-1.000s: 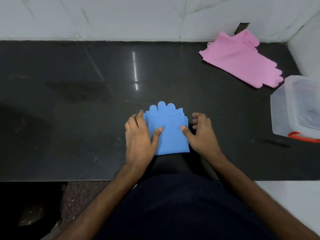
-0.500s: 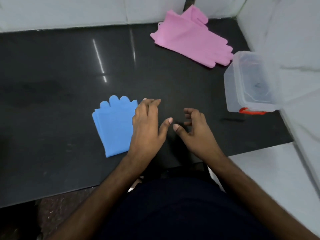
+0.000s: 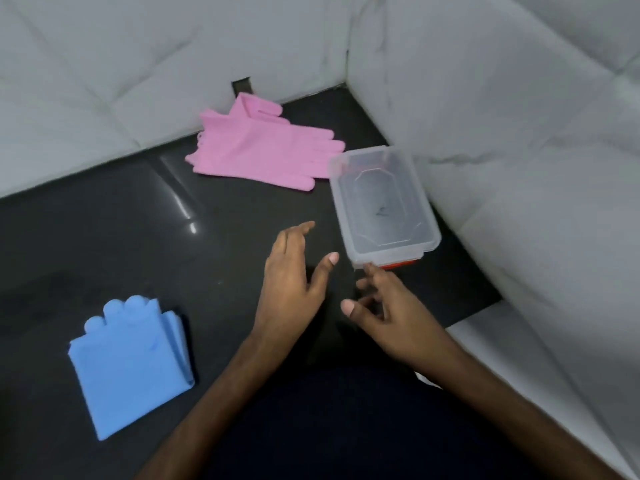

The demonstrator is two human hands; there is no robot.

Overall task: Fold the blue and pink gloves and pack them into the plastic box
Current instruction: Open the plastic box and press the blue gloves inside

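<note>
Both hands are empty over the dark bench [image 3: 104,237]. The left hand [image 3: 291,282] is spread flat with straight fingers; the right hand [image 3: 391,313] is loosely curled, its fingertips just short of the near corner of the clear plastic box [image 3: 429,233], which stands empty toward the bench's right edge, against the white wall. The folded blue gloves [image 3: 131,365] lie near the front edge at the left, well apart from both hands. The pink gloves [image 3: 256,150] lie unfolded at the back edge, their fingertips just beside the box's far corner.

The step in hand looks like drawing the box nearer. Best done by gripping the near rim and sliding it along the bench, stopping short of the front edge and leaving room to fold the pink pair.

Compared with half a second ago, the left hand has left the blue gloves, and both hands have moved toward the box; the view has swung right.
</note>
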